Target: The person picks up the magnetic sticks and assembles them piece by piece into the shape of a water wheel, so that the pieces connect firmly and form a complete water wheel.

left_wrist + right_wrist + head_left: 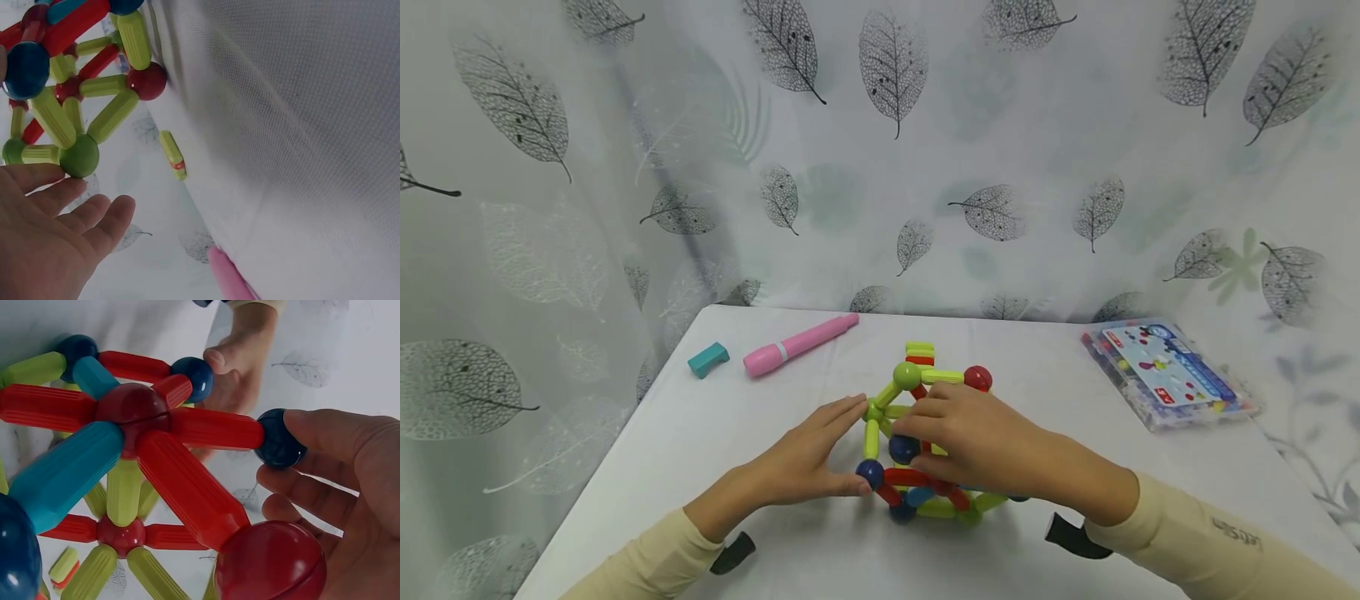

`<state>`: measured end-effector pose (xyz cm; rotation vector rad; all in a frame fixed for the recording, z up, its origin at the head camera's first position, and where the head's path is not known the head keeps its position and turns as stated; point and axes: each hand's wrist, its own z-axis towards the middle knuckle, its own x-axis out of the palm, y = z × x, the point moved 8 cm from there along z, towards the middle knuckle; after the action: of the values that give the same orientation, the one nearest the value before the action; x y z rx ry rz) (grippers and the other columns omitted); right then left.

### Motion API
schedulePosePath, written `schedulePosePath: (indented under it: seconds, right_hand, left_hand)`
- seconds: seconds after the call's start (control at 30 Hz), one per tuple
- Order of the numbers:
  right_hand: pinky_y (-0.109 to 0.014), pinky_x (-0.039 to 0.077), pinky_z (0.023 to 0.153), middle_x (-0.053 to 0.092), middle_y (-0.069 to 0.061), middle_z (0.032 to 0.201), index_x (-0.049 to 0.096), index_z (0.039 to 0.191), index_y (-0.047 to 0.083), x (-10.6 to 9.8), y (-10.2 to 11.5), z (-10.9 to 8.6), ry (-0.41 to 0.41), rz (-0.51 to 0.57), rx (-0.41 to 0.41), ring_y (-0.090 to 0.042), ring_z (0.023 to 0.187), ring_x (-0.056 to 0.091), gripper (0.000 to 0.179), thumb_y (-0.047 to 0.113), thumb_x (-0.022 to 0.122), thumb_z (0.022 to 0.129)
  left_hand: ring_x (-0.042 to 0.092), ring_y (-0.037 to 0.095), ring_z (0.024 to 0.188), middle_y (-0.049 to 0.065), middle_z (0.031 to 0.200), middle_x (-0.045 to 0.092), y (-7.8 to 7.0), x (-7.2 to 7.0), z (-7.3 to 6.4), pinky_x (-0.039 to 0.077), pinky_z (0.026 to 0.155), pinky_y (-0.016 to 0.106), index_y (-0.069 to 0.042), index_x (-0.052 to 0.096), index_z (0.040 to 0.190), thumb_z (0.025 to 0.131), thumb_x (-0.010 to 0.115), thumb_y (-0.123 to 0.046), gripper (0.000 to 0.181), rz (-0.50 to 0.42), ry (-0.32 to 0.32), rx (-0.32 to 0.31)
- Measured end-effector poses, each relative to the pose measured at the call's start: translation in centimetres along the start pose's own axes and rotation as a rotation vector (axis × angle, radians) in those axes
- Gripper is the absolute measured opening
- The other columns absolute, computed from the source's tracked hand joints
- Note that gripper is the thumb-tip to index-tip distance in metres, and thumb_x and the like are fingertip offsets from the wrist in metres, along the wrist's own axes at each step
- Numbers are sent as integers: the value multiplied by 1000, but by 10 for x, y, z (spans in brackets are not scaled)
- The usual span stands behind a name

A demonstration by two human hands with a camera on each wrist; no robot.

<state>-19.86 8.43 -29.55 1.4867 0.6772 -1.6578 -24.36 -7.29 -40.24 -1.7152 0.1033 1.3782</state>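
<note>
A frame of red, yellow-green and blue rods (906, 477) joined by coloured balls stands at mid-table, partly hidden behind the right hand. My right hand (977, 433) reaches over it and pinches a dark blue ball (278, 439) between thumb and fingers; a red rod (219, 428) joins that ball to a dark red ball (132, 415). At the frame's left side, my left hand (805, 458) has its fingers extended. Its fingertips touch a green ball (80, 156), and the thumb is right at another blue ball (870, 475).
Behind the frame lie yellow-green and red rods (920, 353). Farther left are a pink marker-shaped tube (801, 343) and a teal block (708, 360). A clear plastic case (1168, 373) with a printed sheet sits at the right edge. A leaf-patterned curtain (850, 167) hangs behind the table.
</note>
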Motion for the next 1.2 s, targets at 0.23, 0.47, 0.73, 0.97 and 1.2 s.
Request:
schedulePosePath:
  seconds: [0.23, 0.47, 0.73, 0.97, 1.2]
  right_hand:
    - [-35, 57, 91, 74, 9, 117, 71, 127, 19, 2, -2, -4, -16, 3, 2, -15, 109, 62, 44, 29, 84, 86]
    - [-38, 56, 94, 73, 7, 119, 68, 132, 21, 0, -8, -11, 4, 24, 57, -16, 113, 62, 47, 32, 81, 88]
    - [-32, 58, 86, 69, 11, 118, 69, 129, 22, -26, -20, -53, -195, 64, 134, -9, 109, 60, 45, 25, 83, 86]
    - [-24, 58, 76, 67, 16, 111, 73, 120, 28, -26, -39, -107, -348, 48, 286, -6, 102, 62, 43, 16, 87, 80]
    - [-19, 56, 67, 66, 19, 103, 75, 113, 26, -1, -54, -138, -395, 88, 390, -1, 89, 62, 41, 10, 88, 78]
  left_hand:
    - [28, 27, 153, 5, 167, 27, -2, -1, 1, 36, 116, 54, -16, 29, 162, 83, 73, -65, 103, -6, 1, 10]
    - [27, 26, 153, 2, 168, 27, -2, -1, 3, 36, 116, 53, -17, 29, 162, 82, 74, -65, 104, 6, 8, 3]
    - [31, 28, 151, 4, 166, 30, 4, -12, 8, 38, 115, 55, -15, 30, 161, 84, 77, -57, 100, -55, -25, 4]
    - [62, 27, 120, 6, 131, 66, 35, -42, 56, 55, 96, 46, -9, 60, 136, 96, 73, -28, 47, -129, -245, -61]
    - [65, 17, 93, 1, 101, 72, 52, -22, 133, 55, 83, 34, -11, 73, 118, 97, 70, -17, 22, 215, -154, -81]
